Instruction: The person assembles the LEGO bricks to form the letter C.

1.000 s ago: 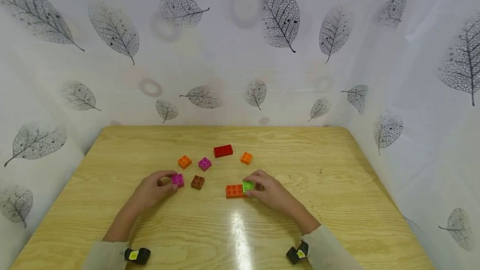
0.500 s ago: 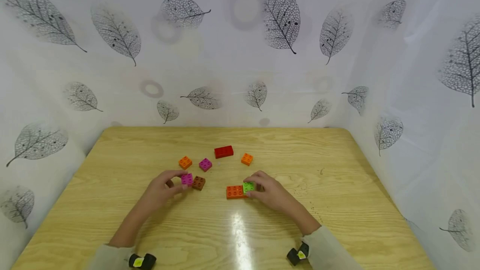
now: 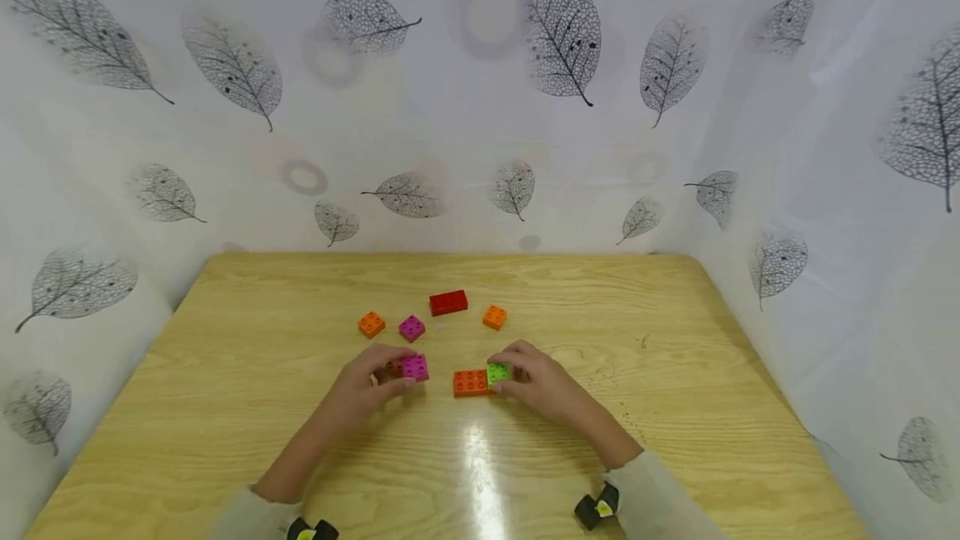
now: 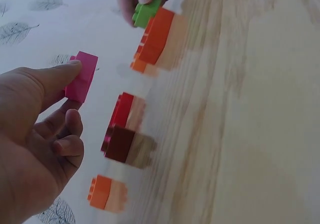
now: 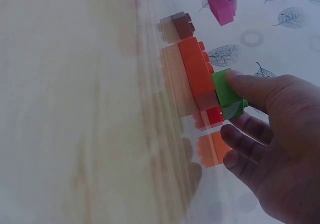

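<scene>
Between thumb and fingers, my left hand pinches a magenta toy brick, lifted above the table in the left wrist view. In the head view that brick overlaps a brown brick, which rests on the table. My right hand pinches a small green brick by its sides. The green brick sits at the right end of a longer orange-red brick, on its studded top. That long brick lies on the table.
Behind the hands lie an orange brick, another magenta brick, a dark red long brick and a second orange brick. The wooden table meets a leaf-patterned curtain at its back edge.
My left hand has moved right with the magenta brick, passing over the brown brick toward the long orange-red one. My right hand has stayed in place on the green brick.
</scene>
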The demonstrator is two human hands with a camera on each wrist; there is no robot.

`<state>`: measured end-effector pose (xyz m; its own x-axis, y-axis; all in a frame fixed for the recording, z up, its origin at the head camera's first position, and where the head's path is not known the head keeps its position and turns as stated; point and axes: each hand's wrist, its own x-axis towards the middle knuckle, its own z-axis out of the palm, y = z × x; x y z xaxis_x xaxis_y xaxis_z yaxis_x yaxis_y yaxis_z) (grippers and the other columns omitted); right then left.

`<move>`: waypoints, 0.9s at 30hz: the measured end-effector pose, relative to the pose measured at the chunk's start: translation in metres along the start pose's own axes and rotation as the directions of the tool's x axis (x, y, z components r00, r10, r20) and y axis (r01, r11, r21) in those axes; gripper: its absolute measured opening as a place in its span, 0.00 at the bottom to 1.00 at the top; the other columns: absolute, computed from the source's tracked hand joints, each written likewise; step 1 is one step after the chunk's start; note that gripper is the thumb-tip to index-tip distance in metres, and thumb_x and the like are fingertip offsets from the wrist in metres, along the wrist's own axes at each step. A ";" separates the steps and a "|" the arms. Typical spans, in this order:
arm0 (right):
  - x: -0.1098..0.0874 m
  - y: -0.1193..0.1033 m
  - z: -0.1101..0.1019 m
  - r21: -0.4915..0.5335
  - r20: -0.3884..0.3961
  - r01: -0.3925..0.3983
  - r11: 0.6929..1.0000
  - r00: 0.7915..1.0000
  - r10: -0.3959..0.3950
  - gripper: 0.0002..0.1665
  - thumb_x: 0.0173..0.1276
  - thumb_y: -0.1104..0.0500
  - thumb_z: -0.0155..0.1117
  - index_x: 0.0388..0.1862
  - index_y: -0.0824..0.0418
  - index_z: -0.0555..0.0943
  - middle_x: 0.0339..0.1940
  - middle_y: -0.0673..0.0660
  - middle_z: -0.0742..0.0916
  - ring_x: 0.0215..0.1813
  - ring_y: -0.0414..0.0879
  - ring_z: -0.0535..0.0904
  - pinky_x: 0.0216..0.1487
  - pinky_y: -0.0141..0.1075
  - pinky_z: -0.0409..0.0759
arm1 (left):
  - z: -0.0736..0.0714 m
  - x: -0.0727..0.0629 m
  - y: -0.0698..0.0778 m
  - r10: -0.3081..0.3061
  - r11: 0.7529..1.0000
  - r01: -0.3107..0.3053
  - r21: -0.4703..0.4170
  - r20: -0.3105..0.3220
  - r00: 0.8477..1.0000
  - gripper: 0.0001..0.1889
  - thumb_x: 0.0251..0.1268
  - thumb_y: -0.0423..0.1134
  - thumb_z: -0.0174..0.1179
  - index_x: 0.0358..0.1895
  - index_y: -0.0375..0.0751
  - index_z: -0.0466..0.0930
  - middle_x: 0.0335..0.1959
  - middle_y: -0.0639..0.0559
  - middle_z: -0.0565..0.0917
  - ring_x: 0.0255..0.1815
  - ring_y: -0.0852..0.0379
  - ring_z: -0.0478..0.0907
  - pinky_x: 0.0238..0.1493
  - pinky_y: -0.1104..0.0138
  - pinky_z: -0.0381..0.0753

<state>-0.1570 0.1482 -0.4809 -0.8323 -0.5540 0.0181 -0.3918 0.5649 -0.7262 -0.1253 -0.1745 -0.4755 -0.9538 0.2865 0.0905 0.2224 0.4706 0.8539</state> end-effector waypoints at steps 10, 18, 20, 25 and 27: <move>0.000 -0.001 0.000 0.002 0.003 -0.006 1.000 1.000 0.006 0.23 0.72 0.50 0.66 0.64 0.52 0.81 0.54 0.43 0.79 0.41 0.39 0.73 0.40 0.33 0.77 | 0.020 0.007 0.013 -0.035 0.999 0.036 -0.010 0.060 0.998 0.18 0.68 0.44 0.66 0.60 0.55 0.80 0.48 0.51 0.78 0.35 0.56 0.70 0.34 0.69 0.73; 0.000 0.001 0.000 -0.005 -0.003 0.002 1.000 1.000 -0.002 0.22 0.72 0.49 0.66 0.63 0.51 0.81 0.53 0.43 0.79 0.41 0.39 0.73 0.40 0.33 0.77 | 0.036 0.013 0.016 -0.075 0.997 0.075 0.003 0.094 0.993 0.18 0.68 0.47 0.66 0.59 0.56 0.81 0.55 0.57 0.81 0.34 0.58 0.72 0.34 0.69 0.74; 0.000 0.001 0.000 -0.006 -0.003 -0.001 1.000 1.000 0.001 0.22 0.72 0.49 0.66 0.63 0.51 0.81 0.53 0.43 0.79 0.41 0.39 0.73 0.40 0.33 0.77 | 0.039 0.015 0.015 -0.085 0.996 0.084 0.020 0.095 0.992 0.18 0.68 0.47 0.66 0.60 0.56 0.81 0.54 0.58 0.81 0.35 0.58 0.73 0.34 0.69 0.74; 0.000 0.000 0.000 -0.010 -0.003 -0.004 1.000 1.000 0.004 0.22 0.72 0.49 0.66 0.63 0.51 0.81 0.53 0.43 0.79 0.41 0.39 0.73 0.40 0.33 0.77 | 0.044 0.017 0.014 -0.092 0.994 0.086 0.063 0.090 0.992 0.19 0.68 0.47 0.66 0.61 0.57 0.81 0.52 0.62 0.82 0.37 0.59 0.73 0.36 0.68 0.75; 0.001 0.000 0.000 -0.012 -0.004 -0.005 1.000 1.000 0.005 0.22 0.72 0.49 0.66 0.63 0.51 0.81 0.53 0.43 0.79 0.41 0.39 0.73 0.40 0.33 0.77 | 0.046 0.017 0.014 -0.093 0.994 0.087 0.070 0.087 0.992 0.19 0.68 0.47 0.66 0.61 0.58 0.81 0.52 0.63 0.81 0.38 0.59 0.73 0.37 0.67 0.75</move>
<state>-0.1575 0.1479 -0.4809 -0.8358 -0.5488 0.0167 -0.3922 0.5754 -0.7177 -0.1290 -0.1252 -0.4855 -0.9491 0.3132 -0.0340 0.1523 0.5506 0.8208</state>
